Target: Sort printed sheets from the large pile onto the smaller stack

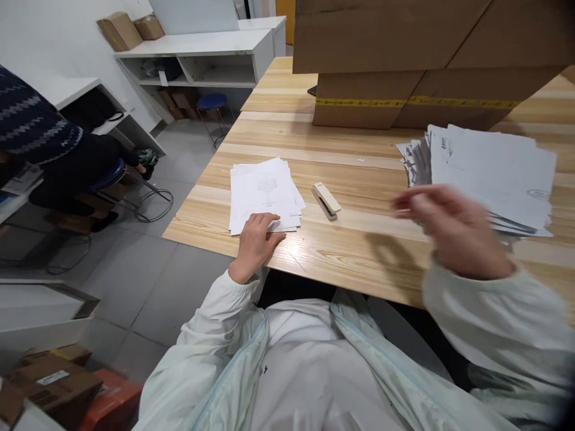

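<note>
My left hand point(257, 240) rests at the near edge of a small stack of printed sheets point(265, 188), its fingers loosely bent and its thumb apart on the tabletop. A cream stapler point(326, 200) lies to the right of that stack, touched by neither hand. Over the right part of the table hovers my right hand point(458, 233), smeared by motion, so I cannot make out whether its fingers hold anything. Just beyond it sits a thick pile of white envelopes or papers point(489, 164) with ragged left edges, partly covered by the hand.
Large cardboard boxes point(359, 99) stand at the back of the wooden table point(215, 179). On the left a person point(67, 149) sits on a stool at a white desk. Another blue stool point(212, 102) is near white shelving point(215, 45). Cartons point(54, 383) lie at lower left.
</note>
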